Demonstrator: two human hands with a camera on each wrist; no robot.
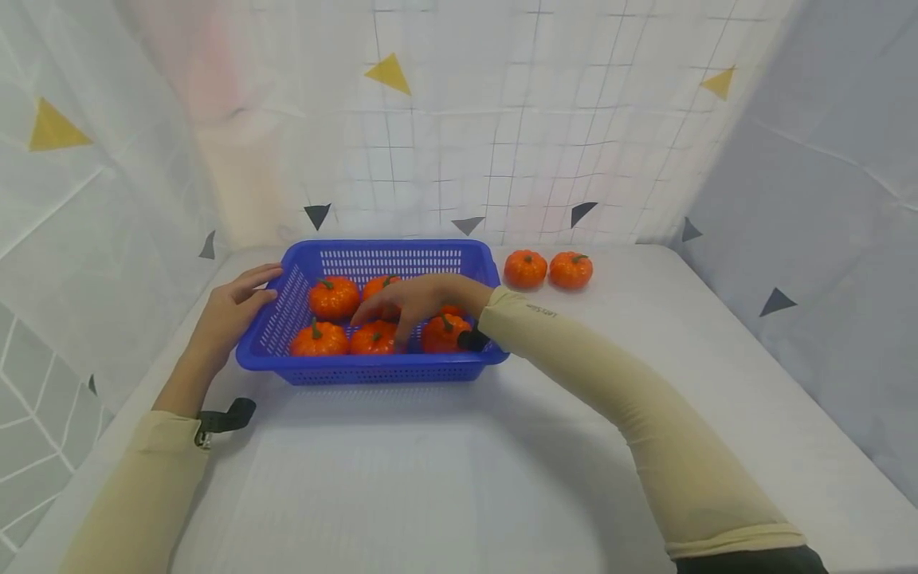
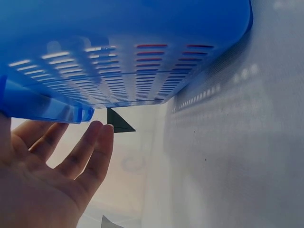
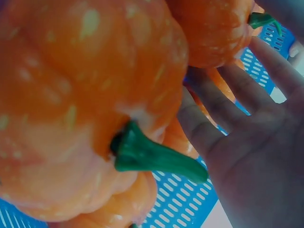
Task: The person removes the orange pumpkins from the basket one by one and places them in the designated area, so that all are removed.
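Observation:
A blue plastic basket (image 1: 380,370) with slotted walls holds several small orange pumpkins with green stems, among them a front-left pumpkin (image 1: 319,340) and a back-left pumpkin (image 1: 335,298). My left hand (image 1: 228,315) is at the basket's left rim, its fingers extended beside the wall in the left wrist view. Inside the basket, my right hand (image 1: 412,301) reaches over the front-middle pumpkin (image 1: 371,339) with fingers spread. The right wrist view shows the palm bare and a large, near pumpkin (image 3: 85,109) beside the fingers. Whether the fingertips touch a pumpkin is partly hidden.
Two more pumpkins, one left (image 1: 525,269) and one right (image 1: 570,271), sit on the white table (image 1: 373,486) just right of the basket. White sheets (image 1: 459,135) with triangles and lines enclose the table at the back and sides.

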